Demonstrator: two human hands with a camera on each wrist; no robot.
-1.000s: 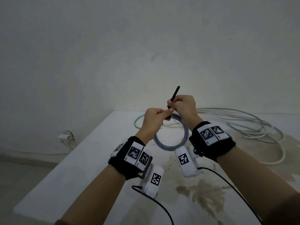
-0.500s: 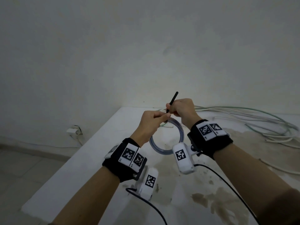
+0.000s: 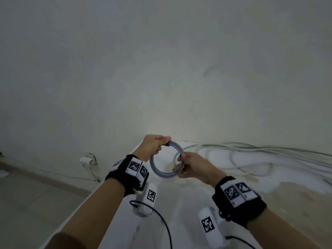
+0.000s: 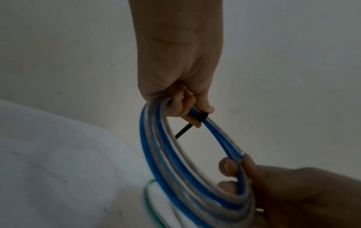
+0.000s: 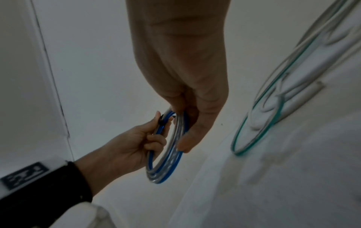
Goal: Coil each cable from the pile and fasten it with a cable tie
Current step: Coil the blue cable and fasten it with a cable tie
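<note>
1. The coiled blue-and-clear plastic cable (image 3: 166, 163) is held in the air above the near left end of the white table (image 3: 188, 203), both hands on it. The left hand (image 3: 152, 146) grips the ring at about 12 o'clock, its fingers curled round the strands right at the black cable tie (image 4: 201, 116). The right hand (image 3: 193, 167) pinches the ring at about 3 o'clock between thumb and fingers.
2. Risk, as I judge it: the tie's free tail (image 4: 182, 131) pokes into the ring's middle, and whether the band is cinched tight cannot be told. If it is loose, letting go at 12 o'clock could let the loops spring apart.
3. A second risk: the strands fan out toward 6 o'clock, so a single tie may leave the lower loops to slide and splay when the coil is set down.
4. The coil could also snag the pile of loose white and green cables (image 3: 251, 157), which lies on the table toward 2 o'clock, if it is dropped there.
5. The cable looks glossy, springy and stiff, several turns of a neat, roughly round ring.
</note>
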